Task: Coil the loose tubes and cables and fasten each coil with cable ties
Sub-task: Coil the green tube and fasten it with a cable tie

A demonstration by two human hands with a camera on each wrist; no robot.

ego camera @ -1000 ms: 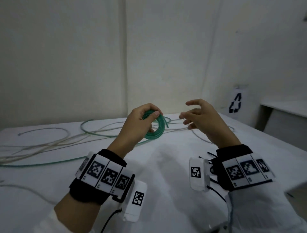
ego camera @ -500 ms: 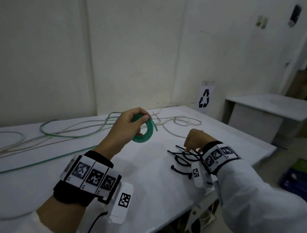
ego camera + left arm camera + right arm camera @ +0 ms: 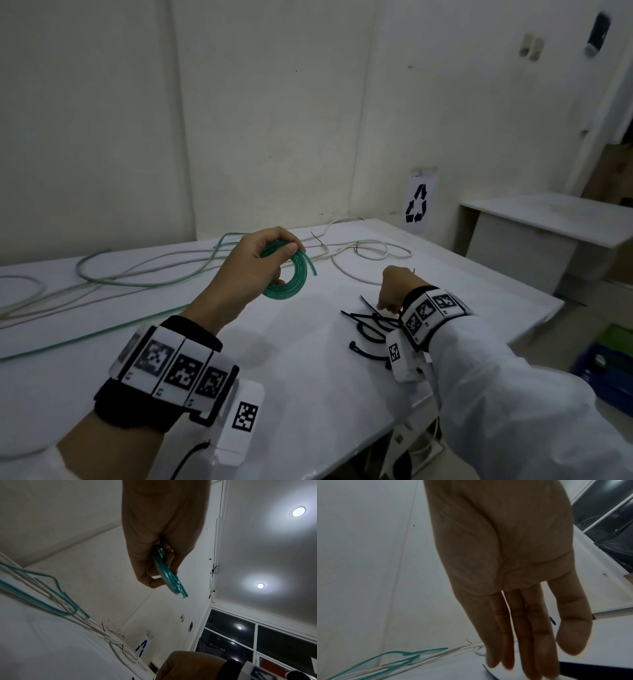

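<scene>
Green tube coil [image 3: 287, 274] is wound but untied, gripped above the table by the left hand [image 3: 253, 267]; right hand [image 3: 394, 287], fingers straight, is reaching the cable ties [image 3: 370, 325] at 3 o'clock, nothing held. Loose cables [image 3: 144, 274] at 10 o'clock are uncoiled.

green tube coiled, loose lines and black ties on the worktop

the green tube coil [image 3: 289, 274] is a small flat ring of several turns, held upright above the worktop, its cut end poking out at the right. more green tubing [image 3: 102, 279] and white cables [image 3: 356, 255] sprawl uncoiled across the far side of the worktop. black cable ties [image 3: 368, 323] lie in a loose heap near the right edge, some curved.
</scene>
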